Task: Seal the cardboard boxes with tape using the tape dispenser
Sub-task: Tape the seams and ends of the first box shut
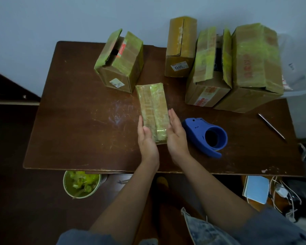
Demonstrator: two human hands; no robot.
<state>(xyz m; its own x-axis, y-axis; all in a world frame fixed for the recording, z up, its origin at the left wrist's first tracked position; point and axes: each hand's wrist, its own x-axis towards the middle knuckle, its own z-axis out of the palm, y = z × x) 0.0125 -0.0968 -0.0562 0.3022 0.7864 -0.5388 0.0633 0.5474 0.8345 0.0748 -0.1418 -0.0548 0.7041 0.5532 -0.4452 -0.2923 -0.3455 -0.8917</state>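
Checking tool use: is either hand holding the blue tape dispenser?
No, the tape dispenser lies on the table while left hand and right hand flank the small box.

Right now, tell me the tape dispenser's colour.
Blue: the tape dispenser on the table, seen from the head view.

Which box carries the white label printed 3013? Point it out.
The tall upright box at the back, just right of centre. Its white 3013 label sits low on the front face. The open-flapped box to its left bears a different sticker.
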